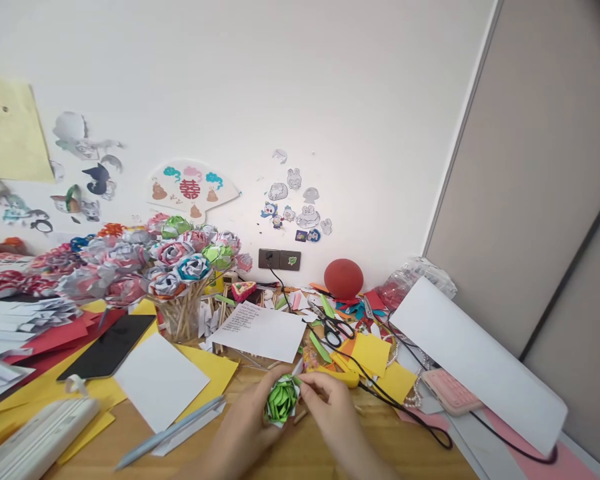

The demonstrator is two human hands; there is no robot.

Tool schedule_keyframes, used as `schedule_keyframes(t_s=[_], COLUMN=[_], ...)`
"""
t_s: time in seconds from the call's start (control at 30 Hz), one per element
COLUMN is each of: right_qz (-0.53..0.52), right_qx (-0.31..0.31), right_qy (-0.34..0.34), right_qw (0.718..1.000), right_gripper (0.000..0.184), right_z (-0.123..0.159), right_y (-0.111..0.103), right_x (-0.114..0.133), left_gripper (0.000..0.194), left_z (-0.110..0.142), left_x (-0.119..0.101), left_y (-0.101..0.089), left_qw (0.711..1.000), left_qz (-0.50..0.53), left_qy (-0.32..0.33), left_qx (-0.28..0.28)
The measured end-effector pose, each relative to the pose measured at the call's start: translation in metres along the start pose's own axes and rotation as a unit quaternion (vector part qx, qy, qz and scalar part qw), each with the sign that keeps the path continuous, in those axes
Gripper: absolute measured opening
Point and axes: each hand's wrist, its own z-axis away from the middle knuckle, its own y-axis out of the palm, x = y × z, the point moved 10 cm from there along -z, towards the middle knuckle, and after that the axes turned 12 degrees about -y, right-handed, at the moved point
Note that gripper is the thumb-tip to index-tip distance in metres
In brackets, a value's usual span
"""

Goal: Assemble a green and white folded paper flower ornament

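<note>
A green paper flower [282, 400] with a white underside edge sits in my left hand [253, 410], whose fingers curl around it. My right hand [327, 400] pinches the flower's right edge with thumb and forefinger; a small bit of paper shows by the fingertips. Just behind the right hand lies a yellow tool [347, 378] with a black cord, its front part hidden. To the left of my hands, a grey-blue pen [170, 432] rests over a narrow white paper strip [193, 430].
A cup of wooden sticks [179, 319] bears several paper flowers [173, 253]. Black scissors [334, 330] lie among paper scraps. A written sheet [263, 330], phone [109, 347], power strip [45, 440], red ball [343, 279], pink calculator [451, 392] and long white object [480, 363] surround the hands.
</note>
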Motion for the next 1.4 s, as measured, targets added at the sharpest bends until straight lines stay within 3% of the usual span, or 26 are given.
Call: schedule_keyframes(t_s=[0.2, 0.33, 0.6, 0.8, 1.0, 1.2, 1.4], right_qz=[0.009, 0.014, 0.031, 0.029, 0.045, -0.010, -0.169], right_qx=[0.060, 0.049, 0.027, 0.010, 0.066, 0.113, 0.091], right_qy=[-0.059, -0.041, -0.115, -0.151, -0.193, -0.130, -0.025], right_qw=[0.996, 0.998, 0.993, 0.988, 0.978, 0.985, 0.981], right_gripper=[0.040, 0.045, 0.024, 0.020, 0.025, 0.034, 0.041], right_z=[0.008, 0.011, 0.000, 0.002, 0.008, 0.008, 0.004], right_y=[0.014, 0.012, 0.001, -0.002, 0.010, 0.021, 0.020], right_x=[0.020, 0.019, 0.032, 0.035, 0.049, 0.040, 0.016], left_gripper=[0.047, 0.044, 0.047, 0.052, 0.050, 0.044, 0.050], left_z=[-0.003, -0.003, -0.004, -0.005, -0.004, -0.003, -0.001], left_x=[0.006, 0.004, 0.008, 0.014, 0.009, 0.007, -0.003], left_y=[-0.007, -0.007, 0.004, 0.006, 0.003, -0.004, 0.004], left_qw=[0.999, 0.997, 0.984, 0.963, 0.978, 0.988, 0.990], left_qz=[0.017, 0.057, 0.168, 0.259, 0.205, 0.151, 0.125], left_qy=[-0.031, -0.035, -0.023, -0.023, -0.022, -0.035, 0.010], left_qx=[-0.030, -0.024, 0.046, 0.067, 0.040, 0.001, 0.060])
